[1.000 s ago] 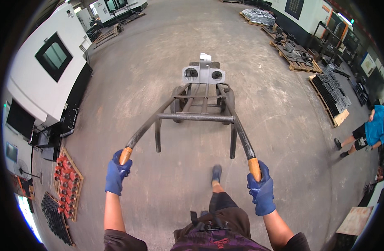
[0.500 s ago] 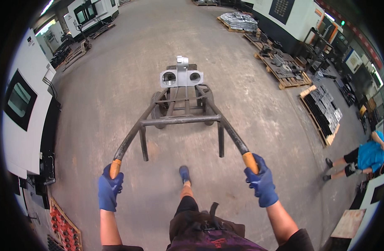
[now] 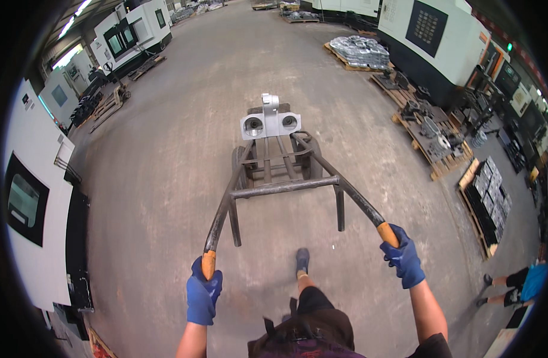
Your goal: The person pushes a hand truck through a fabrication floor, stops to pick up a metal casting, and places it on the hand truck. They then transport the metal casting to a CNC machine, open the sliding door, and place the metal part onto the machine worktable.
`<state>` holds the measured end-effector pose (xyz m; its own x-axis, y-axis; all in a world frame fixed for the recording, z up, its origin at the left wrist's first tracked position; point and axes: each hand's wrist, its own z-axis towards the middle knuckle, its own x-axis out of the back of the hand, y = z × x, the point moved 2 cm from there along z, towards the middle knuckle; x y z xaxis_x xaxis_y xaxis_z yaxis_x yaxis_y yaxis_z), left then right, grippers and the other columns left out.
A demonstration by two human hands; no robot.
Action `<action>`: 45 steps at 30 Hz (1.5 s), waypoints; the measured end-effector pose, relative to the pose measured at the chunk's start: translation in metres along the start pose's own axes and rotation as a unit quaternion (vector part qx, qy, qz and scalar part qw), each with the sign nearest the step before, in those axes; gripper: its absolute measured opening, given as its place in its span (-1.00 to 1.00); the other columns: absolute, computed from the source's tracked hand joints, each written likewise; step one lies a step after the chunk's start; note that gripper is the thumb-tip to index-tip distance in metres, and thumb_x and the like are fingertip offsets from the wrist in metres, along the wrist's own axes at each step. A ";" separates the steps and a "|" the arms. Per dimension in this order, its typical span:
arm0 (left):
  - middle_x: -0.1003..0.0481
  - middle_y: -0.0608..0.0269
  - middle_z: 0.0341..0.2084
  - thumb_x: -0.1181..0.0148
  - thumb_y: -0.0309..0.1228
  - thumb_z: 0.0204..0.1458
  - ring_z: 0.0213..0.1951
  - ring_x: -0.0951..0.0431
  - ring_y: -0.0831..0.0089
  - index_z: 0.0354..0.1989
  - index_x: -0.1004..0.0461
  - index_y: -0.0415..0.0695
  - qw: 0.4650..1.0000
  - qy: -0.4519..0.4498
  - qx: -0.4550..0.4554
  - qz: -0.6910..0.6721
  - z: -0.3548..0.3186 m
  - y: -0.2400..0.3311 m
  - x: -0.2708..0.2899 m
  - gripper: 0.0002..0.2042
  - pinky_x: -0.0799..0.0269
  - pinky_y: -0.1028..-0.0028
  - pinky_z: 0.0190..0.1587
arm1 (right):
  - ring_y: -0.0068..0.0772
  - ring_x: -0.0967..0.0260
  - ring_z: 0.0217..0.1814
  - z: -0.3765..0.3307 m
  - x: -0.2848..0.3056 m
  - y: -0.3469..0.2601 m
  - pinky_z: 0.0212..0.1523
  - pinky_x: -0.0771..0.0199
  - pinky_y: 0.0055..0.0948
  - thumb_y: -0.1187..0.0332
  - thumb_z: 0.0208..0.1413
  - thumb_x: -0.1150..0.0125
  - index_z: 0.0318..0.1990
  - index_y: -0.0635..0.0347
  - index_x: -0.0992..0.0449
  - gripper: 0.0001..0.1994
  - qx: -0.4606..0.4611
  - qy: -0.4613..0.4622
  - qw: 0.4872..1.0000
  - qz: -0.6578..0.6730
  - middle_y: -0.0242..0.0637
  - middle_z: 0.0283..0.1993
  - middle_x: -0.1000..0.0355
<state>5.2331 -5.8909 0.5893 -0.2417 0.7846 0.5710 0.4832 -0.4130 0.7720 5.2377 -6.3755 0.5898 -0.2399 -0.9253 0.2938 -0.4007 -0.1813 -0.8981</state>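
My left forearm (image 3: 192,342) and right forearm (image 3: 428,313) stretched forward, wide apart. My left hand (image 3: 203,293) (gloved in blue, like the other) had its fingers (image 3: 215,286) clamped around the left orange grip (image 3: 209,264); my right hand (image 3: 403,258), farther forward, was clamped around the right orange grip (image 3: 388,234). The dark cart (image 3: 286,187) was ahead of and between my fingers, a silver metal part (image 3: 271,124) at its far end, beyond them.

From where I stand, both arms reach forward, the hands well apart. The left hand (image 3: 203,295) and right hand (image 3: 405,259), blue-gloved, are curled into firm grips. The left forearm (image 3: 193,341) and right forearm (image 3: 428,313) are bare; one foot (image 3: 302,261) is ahead of the torso (image 3: 310,334).
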 end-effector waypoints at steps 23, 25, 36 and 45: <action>-0.41 0.32 -0.61 -0.18 -0.44 -0.01 -0.67 -0.39 0.57 0.16 -0.30 -0.11 0.991 0.075 -0.077 0.076 0.675 0.329 -0.221 -0.51 -0.35 0.50 -0.60 | -0.66 -0.27 -0.60 0.743 -0.201 -0.326 -0.66 -0.24 -0.62 0.45 0.01 -0.25 0.22 0.06 -0.32 -0.45 -0.026 -0.036 0.999 -0.023 -0.45 -0.41 -0.38; -0.40 0.32 -0.61 -0.19 -0.44 -0.02 -0.66 -0.39 0.57 0.16 -0.30 -0.11 0.995 0.059 -0.058 0.056 0.749 0.359 -0.226 -0.50 -0.36 0.50 -0.59 | -0.66 -0.26 -0.60 0.805 -0.231 -0.351 -0.65 -0.23 -0.62 0.45 0.02 -0.25 0.22 0.05 -0.32 -0.46 -0.019 -0.040 0.999 -0.021 -0.46 -0.41 -0.37; -0.40 0.33 -0.55 -0.16 -0.49 -0.02 -0.64 -0.38 0.58 0.17 -0.30 -0.14 0.998 0.044 0.041 -0.026 1.083 0.571 -0.251 -0.50 -0.35 0.54 -0.60 | -0.72 -0.18 -0.62 1.118 -0.380 -0.534 -0.64 -0.18 -0.63 0.50 0.04 -0.17 0.21 0.04 -0.34 -0.49 0.007 -0.037 0.999 0.007 -0.52 -0.50 -0.30; -0.50 0.20 -0.49 -0.18 -0.46 -0.04 -0.52 -0.49 0.46 0.14 -0.34 -0.11 0.997 0.069 0.037 -0.002 1.361 0.698 -0.308 -0.52 -0.44 0.43 -0.41 | -0.65 -0.29 -0.60 1.388 -0.489 -0.666 -0.65 -0.28 -0.61 0.47 0.05 -0.22 0.22 0.08 -0.32 -0.48 -0.016 -0.038 0.998 -0.041 -0.43 -0.42 -0.38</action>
<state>6.7900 -5.7916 0.5718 -0.3548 0.7131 0.6047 0.5419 -0.3702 0.7545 6.8491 -6.2652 0.5900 -0.1374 -0.9304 0.3398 -0.4447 -0.2486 -0.8605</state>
